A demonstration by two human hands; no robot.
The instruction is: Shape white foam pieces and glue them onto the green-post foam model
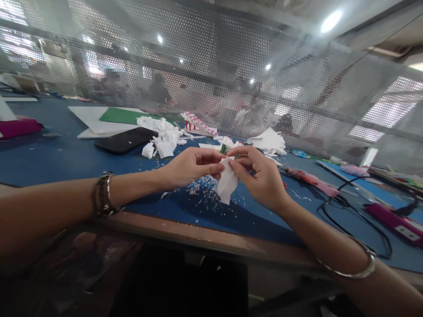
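Observation:
A small white piece of paper (pixel 227 182) hangs between my two hands above the blue tabletop. My left hand (pixel 194 165) pinches its upper left edge between thumb and fingers. From the other side, my right hand (pixel 259 174) grips the upper right edge with thumb and forefinger. Tiny white scraps (pixel 205 189) lie scattered on the table below the paper. Just behind my fingertips are more white pieces and a bit of green, partly hidden by the hands.
Crumpled white paper (pixel 165 132) and a black phone (pixel 125 140) lie to the left, near white and green sheets (pixel 122 115). A pink-handled tool (pixel 312 181) with a black cable is at right, beside a purple power strip (pixel 393 224). Perforated metal mesh (pixel 198 66) stands behind.

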